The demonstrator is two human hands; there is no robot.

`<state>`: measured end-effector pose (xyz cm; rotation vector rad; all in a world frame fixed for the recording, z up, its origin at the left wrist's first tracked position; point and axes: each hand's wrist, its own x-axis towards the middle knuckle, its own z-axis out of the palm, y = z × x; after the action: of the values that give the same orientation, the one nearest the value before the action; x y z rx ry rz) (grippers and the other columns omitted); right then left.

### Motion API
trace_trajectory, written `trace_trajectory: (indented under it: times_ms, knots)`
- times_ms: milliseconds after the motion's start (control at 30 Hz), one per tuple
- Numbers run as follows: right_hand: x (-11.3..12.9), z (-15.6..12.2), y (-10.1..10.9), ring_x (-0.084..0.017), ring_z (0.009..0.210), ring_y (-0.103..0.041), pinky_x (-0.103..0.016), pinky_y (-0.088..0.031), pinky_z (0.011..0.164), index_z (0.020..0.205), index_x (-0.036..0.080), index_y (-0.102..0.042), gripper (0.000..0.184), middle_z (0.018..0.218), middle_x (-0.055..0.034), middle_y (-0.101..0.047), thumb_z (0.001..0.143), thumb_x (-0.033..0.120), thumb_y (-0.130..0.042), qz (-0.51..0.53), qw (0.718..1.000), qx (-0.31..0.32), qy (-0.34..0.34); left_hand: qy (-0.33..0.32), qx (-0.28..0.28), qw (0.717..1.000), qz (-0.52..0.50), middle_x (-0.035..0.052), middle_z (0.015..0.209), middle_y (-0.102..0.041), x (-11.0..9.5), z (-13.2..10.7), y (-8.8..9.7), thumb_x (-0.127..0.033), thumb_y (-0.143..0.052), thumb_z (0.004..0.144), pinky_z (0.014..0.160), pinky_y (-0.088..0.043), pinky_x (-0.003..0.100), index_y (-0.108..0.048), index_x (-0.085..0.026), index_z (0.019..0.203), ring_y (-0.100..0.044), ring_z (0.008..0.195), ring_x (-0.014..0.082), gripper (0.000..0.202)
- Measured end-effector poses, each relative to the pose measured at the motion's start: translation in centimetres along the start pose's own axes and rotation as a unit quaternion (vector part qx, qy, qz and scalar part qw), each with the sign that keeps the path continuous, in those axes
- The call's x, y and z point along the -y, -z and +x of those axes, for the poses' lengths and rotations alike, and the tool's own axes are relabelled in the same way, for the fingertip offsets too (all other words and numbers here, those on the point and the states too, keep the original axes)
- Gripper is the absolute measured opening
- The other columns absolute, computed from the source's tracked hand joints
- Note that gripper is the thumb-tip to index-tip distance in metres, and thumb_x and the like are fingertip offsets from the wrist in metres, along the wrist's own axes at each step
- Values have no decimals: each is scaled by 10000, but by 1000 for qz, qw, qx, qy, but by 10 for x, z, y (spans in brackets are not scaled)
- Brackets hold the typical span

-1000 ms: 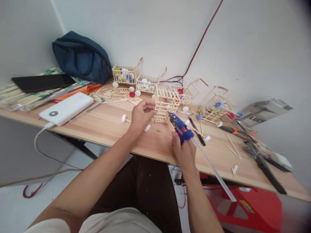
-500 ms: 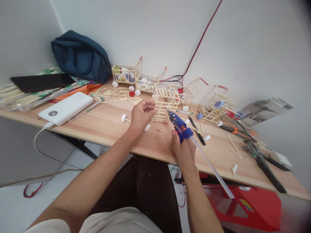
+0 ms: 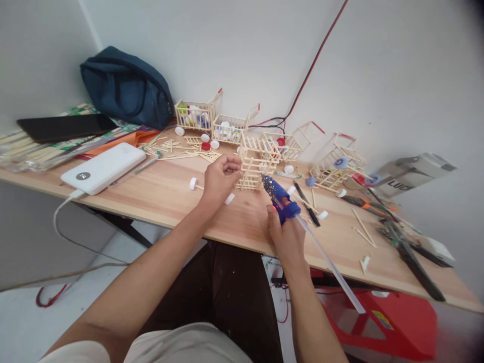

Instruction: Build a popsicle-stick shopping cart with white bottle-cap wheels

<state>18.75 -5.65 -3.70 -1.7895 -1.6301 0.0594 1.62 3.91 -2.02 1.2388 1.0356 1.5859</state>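
Clear tabletop (image 3: 242, 218) nearside, stick frame (image 3: 251, 173) blocking behind

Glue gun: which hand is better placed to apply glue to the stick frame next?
Probably the right hand: it grips the blue glue gun, nozzle close to the stick frame; the left hand seems to pinch the frame's left side.

From my feed: wooden table (image 3: 170, 196). Slatted stick frame (image 3: 252, 174) mid-table; stick carts (image 3: 192, 127) along the back edge. I log white power bank (image 3: 104, 168) near the front edge, left; black-handled tool (image 3: 416, 267) towards the right end.
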Motion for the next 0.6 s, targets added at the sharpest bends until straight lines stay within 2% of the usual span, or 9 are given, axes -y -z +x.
trace_trajectory:
  times_ms: [300,600]
  knots:
    - [2,2,1,-250,614,-611,-350,-449,633,745,210,-612,648,586,-69,-611,874,742,-264,3,1000,-2,0,-6,4,1000,3,-19,762,-672,2,-1,1,-71,-684,628,745,-508,244,-630,-172,841,-648,744,117,242]
    - [-1,2,-1,-234,588,-592,-337,-431,611,727,217,-604,622,569,-53,-598,891,730,-293,-4,1000,-9,9,-9,9,1000,10,-16,764,-672,2,-1,1,-92,-693,624,748,-517,254,-626,-179,832,-647,745,126,236]
